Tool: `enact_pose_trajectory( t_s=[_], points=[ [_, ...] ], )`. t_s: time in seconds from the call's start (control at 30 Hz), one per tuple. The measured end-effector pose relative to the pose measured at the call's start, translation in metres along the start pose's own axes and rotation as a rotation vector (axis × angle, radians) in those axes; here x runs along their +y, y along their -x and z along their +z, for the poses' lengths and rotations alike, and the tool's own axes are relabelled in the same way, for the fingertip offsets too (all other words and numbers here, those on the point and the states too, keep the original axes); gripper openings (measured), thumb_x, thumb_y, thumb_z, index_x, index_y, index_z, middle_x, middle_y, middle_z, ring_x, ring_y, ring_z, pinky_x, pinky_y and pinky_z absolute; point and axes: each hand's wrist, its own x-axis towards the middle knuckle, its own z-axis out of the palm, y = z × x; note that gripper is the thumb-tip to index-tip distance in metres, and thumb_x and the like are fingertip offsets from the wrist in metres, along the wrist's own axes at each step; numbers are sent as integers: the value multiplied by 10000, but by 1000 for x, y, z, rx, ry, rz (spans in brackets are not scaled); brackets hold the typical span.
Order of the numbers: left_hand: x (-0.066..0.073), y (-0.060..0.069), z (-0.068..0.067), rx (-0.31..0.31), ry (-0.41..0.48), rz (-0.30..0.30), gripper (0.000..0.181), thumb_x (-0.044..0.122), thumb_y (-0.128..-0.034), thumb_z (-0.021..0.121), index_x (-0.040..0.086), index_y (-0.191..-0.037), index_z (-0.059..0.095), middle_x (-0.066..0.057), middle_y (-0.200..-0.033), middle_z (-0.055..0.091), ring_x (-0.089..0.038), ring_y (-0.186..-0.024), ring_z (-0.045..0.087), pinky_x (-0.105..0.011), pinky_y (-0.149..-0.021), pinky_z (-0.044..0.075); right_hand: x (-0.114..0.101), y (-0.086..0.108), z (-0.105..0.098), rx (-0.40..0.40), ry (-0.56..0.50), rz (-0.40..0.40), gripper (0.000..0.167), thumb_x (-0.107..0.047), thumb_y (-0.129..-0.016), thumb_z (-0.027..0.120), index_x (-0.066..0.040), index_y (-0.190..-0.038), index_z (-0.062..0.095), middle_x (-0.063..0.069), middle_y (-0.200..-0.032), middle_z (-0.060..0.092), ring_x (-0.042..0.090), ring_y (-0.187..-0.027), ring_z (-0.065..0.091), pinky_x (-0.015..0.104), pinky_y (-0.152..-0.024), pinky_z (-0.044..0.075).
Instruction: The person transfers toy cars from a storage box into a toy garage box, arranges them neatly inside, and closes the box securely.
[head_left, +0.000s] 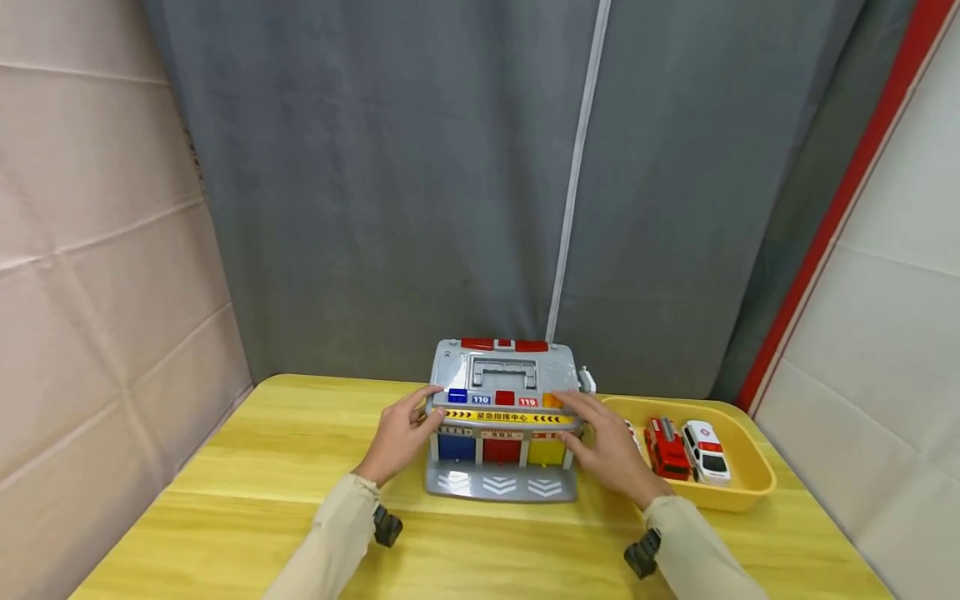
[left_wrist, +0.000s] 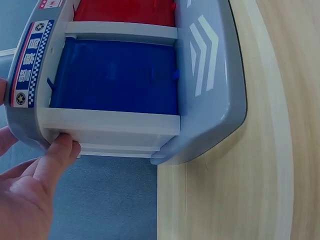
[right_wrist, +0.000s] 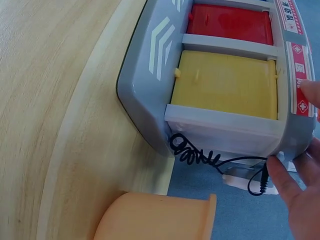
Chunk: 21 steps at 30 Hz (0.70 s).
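Note:
A grey toy garage (head_left: 502, 479) with blue, red and yellow doors stands on the wooden table, facing me. My left hand (head_left: 400, 437) holds the left end of its roof, fingers on the top and at the side. Up close, a fingertip touches the pale side wall beside the blue door (left_wrist: 115, 75). At the opposite end, my right hand (head_left: 613, 450) grips the roof's right corner, with fingers over the top and the thumb at the front. The yellow door (right_wrist: 225, 82) is near that hand. All three doors are down.
A yellow tray (head_left: 738, 497) at the right holds a red fire truck (head_left: 666, 448), a white ambulance (head_left: 706, 452) and a partly hidden vehicle. A coiled black cord (right_wrist: 192, 154) hangs at the garage's right side beside a white handset (head_left: 587, 380). A grey curtain (head_left: 375, 208) stands behind the table.

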Motion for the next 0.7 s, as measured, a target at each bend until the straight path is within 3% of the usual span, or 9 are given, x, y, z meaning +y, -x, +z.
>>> enact_pose_trajectory(
  t_s=[0.17,0.27,0.37,0.47,0.57,0.7],
  points=[
    [2,-3,0,20,-5,-46,368,352,-967,658,261,-1322,633,-121,-1364,616,-201,-935,705,-266,-708,553,1,-1,0,7,-8,-4,571,-177,-864,787,-209,-1400,593,130,-1449,575,388,-1327,553,627,-1076,470],
    [1,-4,1,29,-7,-57,347,344,-964,660,263,-1301,645,-109,-1290,623,-183,-809,645,-249,-628,478,-1,-1,0,0,-8,0,567,-163,-862,787,-202,-1395,599,142,-1442,576,396,-1313,561,634,-1063,476],
    [0,-3,2,41,3,-50,338,332,-964,661,254,-1292,653,-105,-1348,618,-269,-966,722,-324,-772,616,-2,-1,1,-4,-4,0,566,-148,-859,787,-191,-1393,603,145,-1433,581,397,-1298,571,637,-1050,483],
    [0,-2,4,42,18,-28,346,305,-973,651,224,-1309,649,-132,-1451,564,-417,-1216,638,-491,-992,574,-3,0,1,-4,-2,0,565,-138,-857,787,-189,-1390,607,139,-1427,584,393,-1286,579,632,-1042,491],
    [1,-1,4,34,20,-8,358,282,-983,633,198,-1331,637,-155,-1463,543,-447,-1302,567,-537,-1054,515,-4,-1,0,-1,1,-1,561,-127,-859,785,-186,-1388,608,132,-1426,583,390,-1279,583,625,-1041,495],
    [4,-1,4,46,2,8,355,262,-985,629,180,-1330,639,-161,-1426,561,-420,-1295,582,-526,-1069,515,-5,-1,-1,-6,5,3,557,-122,-862,781,-185,-1388,608,129,-1433,578,390,-1283,580,622,-1047,492]
  ],
)
